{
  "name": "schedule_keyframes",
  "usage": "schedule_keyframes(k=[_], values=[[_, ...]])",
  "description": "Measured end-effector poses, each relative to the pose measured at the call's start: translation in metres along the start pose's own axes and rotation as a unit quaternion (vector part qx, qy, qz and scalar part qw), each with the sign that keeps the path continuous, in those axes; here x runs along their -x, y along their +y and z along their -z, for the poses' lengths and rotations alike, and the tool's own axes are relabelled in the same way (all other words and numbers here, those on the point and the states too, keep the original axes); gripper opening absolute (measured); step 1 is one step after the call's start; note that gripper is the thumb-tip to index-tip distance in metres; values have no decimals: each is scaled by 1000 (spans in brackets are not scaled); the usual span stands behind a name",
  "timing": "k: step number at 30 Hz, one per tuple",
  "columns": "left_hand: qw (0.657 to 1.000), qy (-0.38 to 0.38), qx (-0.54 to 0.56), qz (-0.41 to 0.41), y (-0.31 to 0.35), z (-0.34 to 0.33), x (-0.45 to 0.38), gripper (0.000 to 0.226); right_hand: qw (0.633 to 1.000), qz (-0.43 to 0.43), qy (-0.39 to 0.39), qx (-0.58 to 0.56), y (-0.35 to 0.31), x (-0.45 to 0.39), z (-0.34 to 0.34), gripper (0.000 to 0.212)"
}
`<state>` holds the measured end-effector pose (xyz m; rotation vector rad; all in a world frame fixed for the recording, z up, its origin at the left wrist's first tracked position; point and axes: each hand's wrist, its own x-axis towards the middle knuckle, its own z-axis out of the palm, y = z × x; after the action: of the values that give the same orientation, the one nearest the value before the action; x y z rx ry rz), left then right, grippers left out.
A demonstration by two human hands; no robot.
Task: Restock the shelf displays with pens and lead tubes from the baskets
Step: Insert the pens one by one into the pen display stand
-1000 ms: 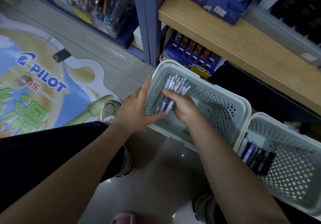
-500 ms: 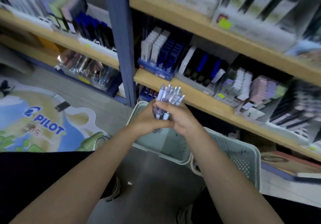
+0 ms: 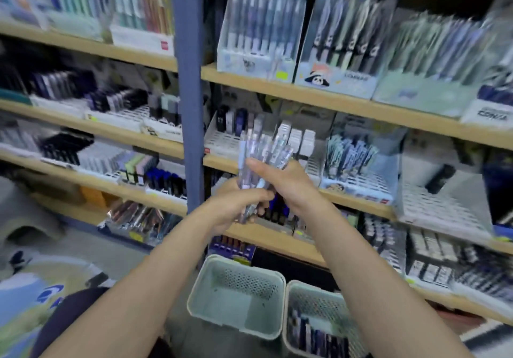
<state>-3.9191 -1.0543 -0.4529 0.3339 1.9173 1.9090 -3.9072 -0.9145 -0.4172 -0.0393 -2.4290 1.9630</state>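
Shelving fills the room ahead: pale wooden boards (image 3: 319, 98) in several tiers, split by a blue upright post (image 3: 191, 107), the named landmark here. Right of the post, display boxes of pens (image 3: 261, 24) stand on the upper board, with white slotted trays (image 3: 444, 207) lower down; everything is motion-blurred. Just right of the post, at mid-height, the bundle of pens (image 3: 262, 157) is held upright in front of the boards. The left hand (image 3: 236, 205) grips its lower end with curled fingers; the right hand (image 3: 280, 177) closes over its middle, the two hands close together. Below the post, on the grey floor, two pale green perforated baskets sit side by side: the left basket (image 3: 236, 327) shows its bare bottom, the right basket (image 3: 305, 288) holds dark packets. A printed floor graphic (image 3: 30, 302) lies left of the post.
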Motion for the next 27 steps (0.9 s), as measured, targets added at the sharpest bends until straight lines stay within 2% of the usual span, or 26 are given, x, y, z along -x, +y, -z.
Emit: schedule_keyframes(k=[2, 3, 6, 10, 12, 15, 25, 27], values=[[1000, -1, 18, -20, 26, -2, 10, 15, 999, 24, 6, 33, -25, 3, 1, 76], [999, -5, 29, -33, 37, -3, 13, 14, 998, 36, 15, 44, -38, 7, 2, 85], [996, -21, 73, -53, 66, -8, 21, 13, 994, 100, 15, 30, -67, 11, 10, 36], [985, -35, 159, -58, 96, -7, 20, 26, 985, 162, 37, 37, -91, 16, 19, 38], [984, -34, 163, -59, 107, -5, 17, 32, 982, 173, 43, 59, -99, 13, 23, 33], [989, -40, 125, -66, 120, -4, 18, 14, 981, 186, 27, 37, -110, 11, 28, 34], [980, -43, 154, -114, 139, -1, 13, 22, 990, 137, 21, -40, -123, -2, 38, 34], [979, -34, 159, -124, 139, 2, 10, 23, 989, 136, 23, -61, -126, -4, 38, 27]])
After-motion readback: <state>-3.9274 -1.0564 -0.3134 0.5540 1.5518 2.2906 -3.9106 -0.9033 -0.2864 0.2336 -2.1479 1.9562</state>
